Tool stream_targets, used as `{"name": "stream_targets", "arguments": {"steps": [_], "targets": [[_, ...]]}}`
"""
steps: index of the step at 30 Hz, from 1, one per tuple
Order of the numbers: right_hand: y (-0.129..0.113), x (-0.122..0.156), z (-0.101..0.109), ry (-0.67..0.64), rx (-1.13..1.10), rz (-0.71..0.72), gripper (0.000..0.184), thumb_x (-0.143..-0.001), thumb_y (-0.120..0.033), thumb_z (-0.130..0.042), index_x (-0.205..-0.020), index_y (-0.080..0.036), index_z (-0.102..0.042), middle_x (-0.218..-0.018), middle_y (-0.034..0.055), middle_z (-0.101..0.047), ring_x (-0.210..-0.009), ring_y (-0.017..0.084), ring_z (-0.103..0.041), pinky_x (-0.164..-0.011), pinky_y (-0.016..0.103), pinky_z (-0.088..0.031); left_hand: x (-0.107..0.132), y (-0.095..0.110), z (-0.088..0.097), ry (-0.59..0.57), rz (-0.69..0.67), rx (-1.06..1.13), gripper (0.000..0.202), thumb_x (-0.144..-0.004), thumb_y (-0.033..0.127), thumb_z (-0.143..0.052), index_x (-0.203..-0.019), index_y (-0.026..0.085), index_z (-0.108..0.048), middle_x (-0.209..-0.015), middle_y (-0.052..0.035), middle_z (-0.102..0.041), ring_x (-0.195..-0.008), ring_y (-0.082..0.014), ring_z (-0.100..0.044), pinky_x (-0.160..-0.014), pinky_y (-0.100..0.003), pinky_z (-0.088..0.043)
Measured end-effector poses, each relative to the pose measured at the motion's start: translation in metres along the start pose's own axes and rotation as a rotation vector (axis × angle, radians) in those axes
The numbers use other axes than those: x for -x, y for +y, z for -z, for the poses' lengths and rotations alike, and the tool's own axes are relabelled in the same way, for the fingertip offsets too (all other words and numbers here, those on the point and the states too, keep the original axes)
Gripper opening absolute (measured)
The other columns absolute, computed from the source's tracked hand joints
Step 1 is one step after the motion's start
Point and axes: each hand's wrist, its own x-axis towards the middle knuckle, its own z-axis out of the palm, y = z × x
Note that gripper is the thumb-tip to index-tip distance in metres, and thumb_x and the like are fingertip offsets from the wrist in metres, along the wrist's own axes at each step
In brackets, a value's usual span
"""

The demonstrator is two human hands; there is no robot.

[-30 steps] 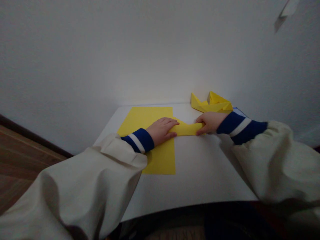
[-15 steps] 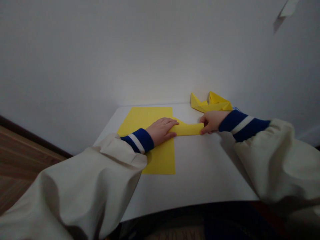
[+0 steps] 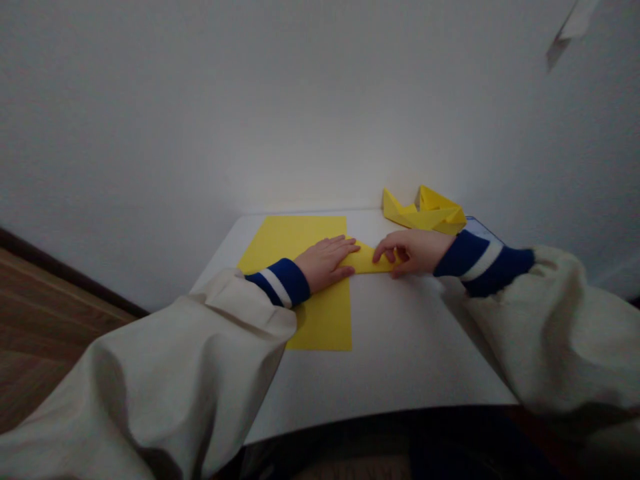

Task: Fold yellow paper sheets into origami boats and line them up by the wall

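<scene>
A folded yellow paper strip (image 3: 367, 261) lies across the right edge of a flat yellow sheet (image 3: 295, 240) on a white table (image 3: 395, 353). My left hand (image 3: 325, 262) lies flat with fingers stretched out, pressing the strip's left end onto the sheet. My right hand (image 3: 410, 251) rests on the strip's right part, fingers curved down onto the paper and covering its right end.
A finished yellow paper boat (image 3: 425, 210) stands at the table's back right, against the white wall. A blue-edged thing (image 3: 477, 227) peeks out behind my right wrist. Wooden floor (image 3: 40, 313) shows to the left. The table's front edge is near my body.
My right hand has slid left along the strip, from pinching its right end to lying over its middle. My left hand has stayed in place.
</scene>
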Motion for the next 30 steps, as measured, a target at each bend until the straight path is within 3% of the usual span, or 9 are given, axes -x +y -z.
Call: {"name": "stream_targets", "arguments": {"steps": [3, 6, 11, 18, 25, 30], "targets": [[-0.013, -0.003, -0.002, 0.058, 0.029, 0.29, 0.018, -0.079, -0.024, -0.058, -0.093, -0.018, -0.068, -0.085, 0.0046, -0.065, -0.078, 0.014, -0.057, -0.076, 0.027, -0.044, -0.005, 0.003, 0.007, -0.011, 0.006, -0.004, 0.054, -0.09, 0.041, -0.041, -0.135, 0.012, -0.036, -0.145, -0.013, -0.033, -0.135, -0.0232, -0.026, -0.11, -0.041, -0.022], [-0.02, -0.003, -0.004, 0.2, 0.124, 0.381, 0.024, -0.087, -0.023, -0.046, -0.093, -0.019, -0.069, -0.087, 0.0061, -0.067, -0.085, 0.015, -0.057, -0.079, 0.028, -0.042, -0.011, 0.005, 0.012, 0.003, 0.001, -0.01, 0.054, -0.09, 0.041, -0.04, -0.135, 0.011, -0.036, -0.145, -0.0125, -0.033, -0.135, -0.023, -0.027, -0.111, -0.04, -0.021], [-0.023, 0.003, -0.009, 0.295, 0.303, 0.328, 0.028, -0.089, -0.025, -0.042, -0.097, -0.025, -0.068, -0.089, 0.0033, -0.069, -0.083, 0.016, -0.058, -0.07, 0.028, -0.04, -0.015, 0.007, 0.013, 0.006, -0.007, -0.017, 0.054, -0.09, 0.042, -0.038, -0.135, 0.012, -0.036, -0.145, -0.0121, -0.033, -0.135, -0.024, -0.027, -0.11, -0.043, -0.022], [-0.023, 0.007, -0.014, 0.35, 0.355, 0.303, 0.03, -0.088, -0.026, -0.041, -0.102, -0.027, -0.067, -0.091, 0.0028, -0.068, -0.083, 0.016, -0.057, -0.067, 0.028, -0.038, -0.014, 0.011, 0.015, -0.002, 0.03, -0.031, 0.054, -0.09, 0.043, -0.038, -0.137, 0.016, -0.034, -0.145, -0.011, -0.032, -0.135, -0.0243, -0.026, -0.109, -0.048, -0.021], [-0.023, 0.008, -0.009, 0.283, 0.331, 0.217, 0.023, -0.078, -0.023, -0.05, -0.086, -0.025, -0.072, -0.092, 0.0024, -0.068, -0.078, 0.016, -0.058, -0.064, 0.027, -0.039, -0.011, 0.012, 0.018, -0.094, 0.125, -0.051, 0.055, -0.09, 0.038, -0.039, -0.14, 0.02, -0.029, -0.148, -0.0117, -0.027, -0.136, -0.0306, -0.02, -0.107, -0.056, -0.018], [-0.012, 0.007, -0.006, 0.167, 0.281, 0.185, 0.02, -0.075, -0.02, -0.054, -0.082, -0.022, -0.073, -0.091, 0.0035, -0.068, -0.077, 0.016, -0.06, -0.067, 0.026, -0.041, -0.005, -0.007, 0.015, -0.171, 0.146, -0.056, 0.059, -0.089, 0.042, -0.041, -0.142, 0.022, -0.026, -0.148, -0.0148, -0.023, -0.135, -0.0377, -0.018, -0.103, -0.061, -0.019]]}}
